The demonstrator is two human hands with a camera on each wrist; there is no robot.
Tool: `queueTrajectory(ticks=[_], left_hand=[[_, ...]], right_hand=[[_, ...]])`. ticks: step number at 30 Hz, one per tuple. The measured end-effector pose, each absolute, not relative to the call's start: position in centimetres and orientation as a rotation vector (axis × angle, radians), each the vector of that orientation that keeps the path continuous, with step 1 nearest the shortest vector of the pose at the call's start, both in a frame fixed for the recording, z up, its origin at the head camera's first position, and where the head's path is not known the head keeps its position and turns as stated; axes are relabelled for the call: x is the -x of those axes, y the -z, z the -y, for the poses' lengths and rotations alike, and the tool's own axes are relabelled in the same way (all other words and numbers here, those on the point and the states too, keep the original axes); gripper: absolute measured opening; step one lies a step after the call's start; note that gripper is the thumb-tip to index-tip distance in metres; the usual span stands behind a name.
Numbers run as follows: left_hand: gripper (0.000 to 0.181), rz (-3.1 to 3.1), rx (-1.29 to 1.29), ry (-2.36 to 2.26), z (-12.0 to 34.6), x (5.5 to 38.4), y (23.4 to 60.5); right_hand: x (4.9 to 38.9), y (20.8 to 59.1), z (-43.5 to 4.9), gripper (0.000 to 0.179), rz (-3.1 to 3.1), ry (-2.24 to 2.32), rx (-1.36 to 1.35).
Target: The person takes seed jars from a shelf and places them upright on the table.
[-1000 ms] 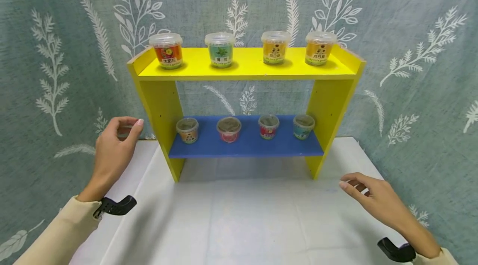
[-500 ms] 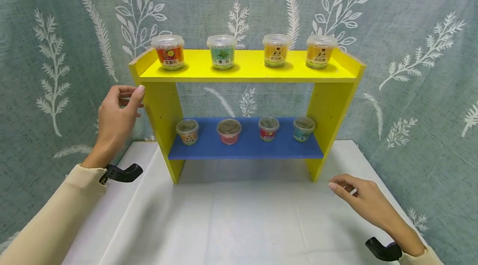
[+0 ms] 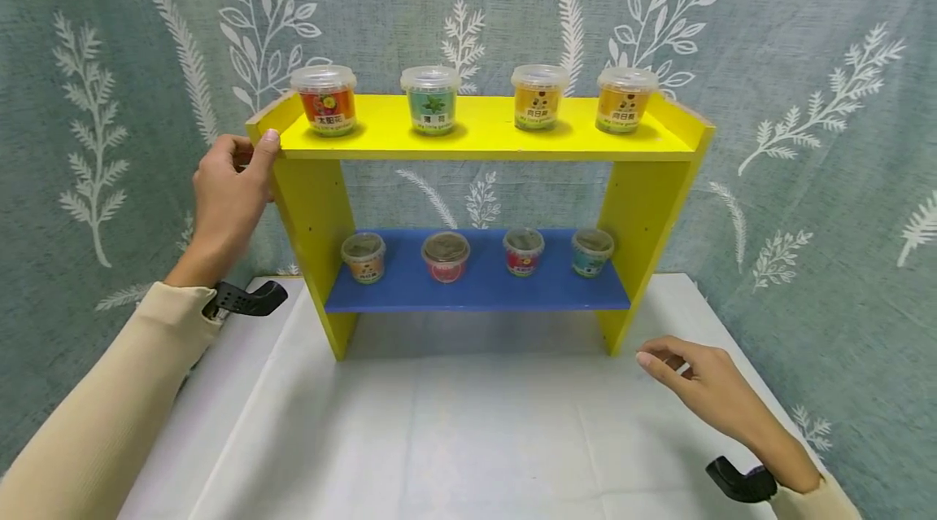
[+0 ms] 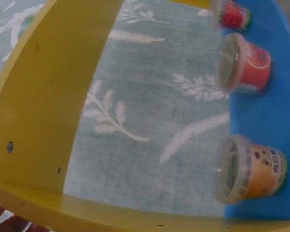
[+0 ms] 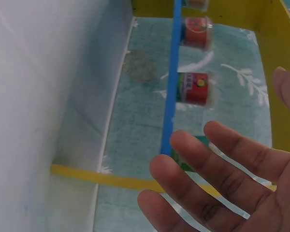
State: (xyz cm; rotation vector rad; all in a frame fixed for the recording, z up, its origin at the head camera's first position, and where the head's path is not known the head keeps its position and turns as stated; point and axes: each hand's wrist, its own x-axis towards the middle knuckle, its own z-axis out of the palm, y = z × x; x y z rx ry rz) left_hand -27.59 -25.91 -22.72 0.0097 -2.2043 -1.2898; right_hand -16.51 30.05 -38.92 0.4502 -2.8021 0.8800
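My left hand (image 3: 230, 186) is at the upper left corner of a small yellow shelf unit (image 3: 483, 154). Its thumb overlaps the front edge, with the fingers on the outer side. In the left wrist view those fingers (image 4: 12, 223) are mostly hidden behind the yellow side panel. Nearest to this hand is an orange-red cup (image 3: 327, 103) with a clear lid. Beside it on the top board stand a green cup (image 3: 432, 102) and two yellow cups (image 3: 539, 99). Low over the table, right of the unit, my right hand (image 3: 703, 382) holds nothing, fingers loosely bent.
The blue lower board (image 3: 476, 292) carries several smaller cups: an orange one (image 3: 363, 264), a pink one (image 3: 446, 264), a red one (image 3: 523, 258) and a teal one (image 3: 590, 258). The unit stands on a white-covered table (image 3: 468, 430) before a leaf-patterned green curtain (image 3: 812, 203).
My left hand has risen along the outside of the unit to its top left corner. My right hand has drifted a little to the left. The cups stand where they were.
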Motion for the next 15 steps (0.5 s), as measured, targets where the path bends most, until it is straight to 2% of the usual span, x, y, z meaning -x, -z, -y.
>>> queueTrajectory(ticks=[5, 15], left_hand=[[0.048, 2.221, -0.019, 1.294, 26.2, 27.8, 22.5], [0.039, 2.223, 0.038, 1.401, 26.6, 27.4, 22.2]], right_hand=[[17.2, 38.2, -29.7, 0.021, 2.738, -0.878, -0.495], [18.3, 34.0, -29.7, 0.020, 2.585, -0.897, -0.530]])
